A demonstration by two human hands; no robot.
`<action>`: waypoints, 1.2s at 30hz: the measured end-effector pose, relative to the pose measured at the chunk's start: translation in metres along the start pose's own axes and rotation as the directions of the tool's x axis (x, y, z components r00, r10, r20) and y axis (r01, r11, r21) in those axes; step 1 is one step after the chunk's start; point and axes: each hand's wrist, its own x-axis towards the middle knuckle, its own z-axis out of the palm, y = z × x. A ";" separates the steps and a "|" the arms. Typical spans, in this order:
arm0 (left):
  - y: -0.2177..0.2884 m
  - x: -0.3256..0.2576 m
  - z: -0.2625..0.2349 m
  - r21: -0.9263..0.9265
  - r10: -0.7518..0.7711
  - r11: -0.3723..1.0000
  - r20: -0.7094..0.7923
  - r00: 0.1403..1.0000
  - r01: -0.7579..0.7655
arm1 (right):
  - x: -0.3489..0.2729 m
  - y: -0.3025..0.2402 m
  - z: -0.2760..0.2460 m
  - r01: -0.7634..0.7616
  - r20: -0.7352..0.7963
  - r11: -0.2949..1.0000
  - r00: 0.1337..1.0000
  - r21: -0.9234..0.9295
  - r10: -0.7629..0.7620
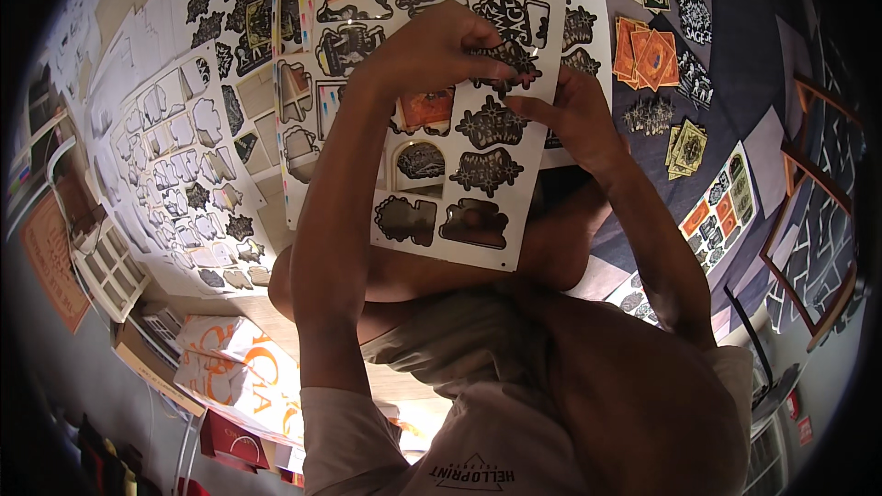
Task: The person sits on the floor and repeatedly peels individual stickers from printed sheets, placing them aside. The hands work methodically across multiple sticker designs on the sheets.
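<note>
Across my lap lies a white sticker sheet (542, 165) printed with black, grey and orange die-cut shapes. My left hand (432, 50) reaches over it from the left, thumb and fingers pinching a dark, jagged-edged sticker (510, 62) near the sheet's right side. My right hand (579, 119) grips the sheet's right edge, its thumb on the printed face just below that sticker and its other fingers partly hidden. Below the hands are a black crown-like sticker (491, 124) and an arched sticker (421, 163) on the sheet. Whether the pinched sticker is fully off the sheet, I cannot tell.
Further sheets (165, 156) with cut-out gaps spread at the left. Sorted sticker piles lie on the dark cloth at the right: orange cards (646, 55), yellowish cards (686, 149) and black lettered ones (694, 14). A wooden frame (781, 230) stands far right; a white-and-orange bag (234, 372) sits lower left.
</note>
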 end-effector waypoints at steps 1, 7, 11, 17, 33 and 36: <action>0.000 0.000 0.000 -0.005 0.004 1.000 -0.007 1.000 -0.004 | 0.000 0.000 0.000 0.001 -0.004 1.000 1.000 0.010 -0.001; -0.004 0.000 0.004 -0.089 -0.020 0.996 -0.026 0.999 0.018 | -0.002 -0.002 0.002 -0.017 -0.002 0.998 1.000 0.055 0.017; -0.005 0.002 0.000 -0.025 0.002 1.000 0.011 1.000 -0.001 | -0.003 -0.001 0.002 -0.016 -0.013 0.999 1.000 0.050 0.017; -0.004 -0.003 0.003 -0.048 -0.064 0.997 -0.030 0.997 0.063 | -0.003 -0.002 0.006 -0.016 -0.058 0.999 0.998 0.044 0.019; -0.001 -0.043 0.034 0.011 0.008 1.000 -0.412 0.911 -0.004 | 0.022 -0.040 0.011 0.642 0.312 0.408 0.714 -0.650 -0.627; -0.005 -0.046 0.043 -0.093 -0.010 0.995 -0.534 0.845 -0.047 | 0.036 -0.048 0.008 0.499 0.341 0.623 0.867 -0.603 -0.364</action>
